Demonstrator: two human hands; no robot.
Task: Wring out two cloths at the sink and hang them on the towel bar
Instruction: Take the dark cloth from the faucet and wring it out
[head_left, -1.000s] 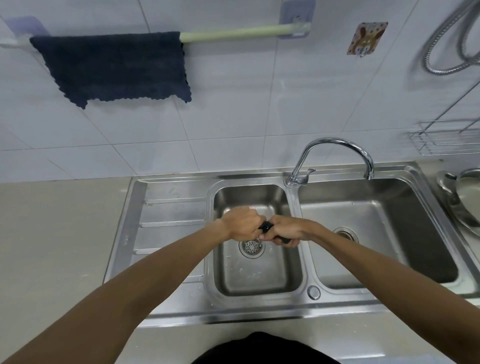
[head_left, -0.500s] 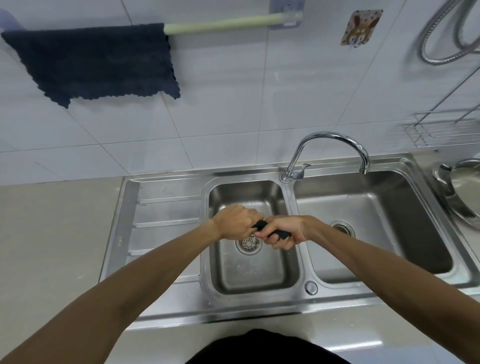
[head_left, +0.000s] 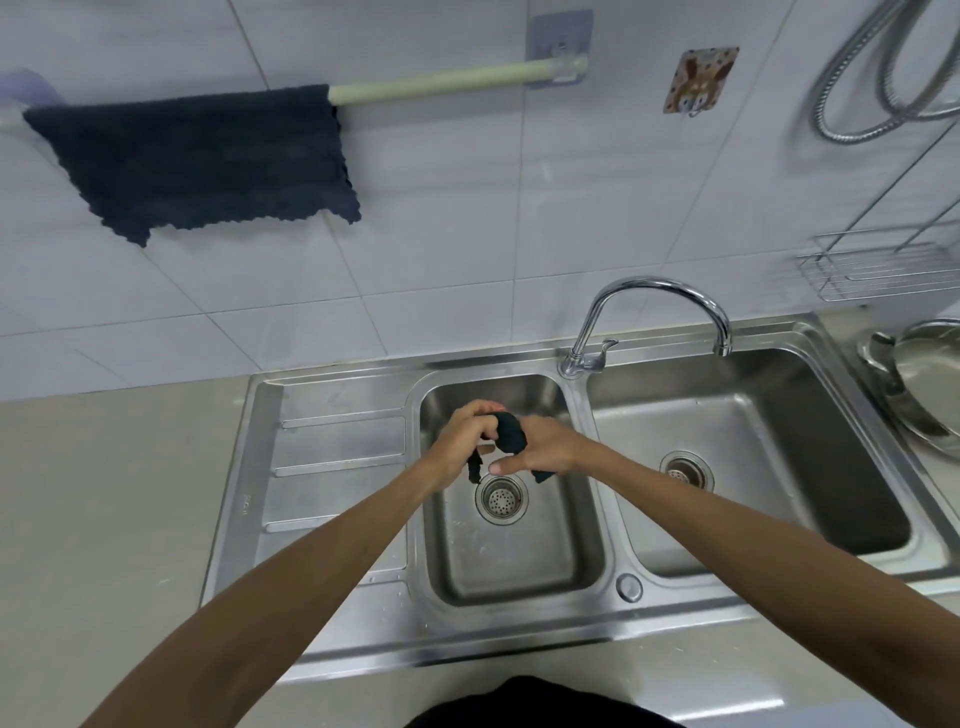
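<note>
Both hands, left hand (head_left: 464, 436) and right hand (head_left: 546, 448), gripped the twisted dark wet cloth (head_left: 510, 435) over the small steel sink basin (head_left: 511, 571); its long axis ran 9 to 3 o'clock.

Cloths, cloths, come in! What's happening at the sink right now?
Left hand and right hand both gripping twisted dark cloth over left basin. First cloth hung on towel bar. Bar's right half free.

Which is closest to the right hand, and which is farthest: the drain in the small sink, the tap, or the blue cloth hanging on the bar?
From the right hand:
1. Drain of the small sink, just below the hand.
2. Tap, behind the hand, at the sink's back edge.
3. Blue cloth, far up on the wall bar, to the left.
</note>
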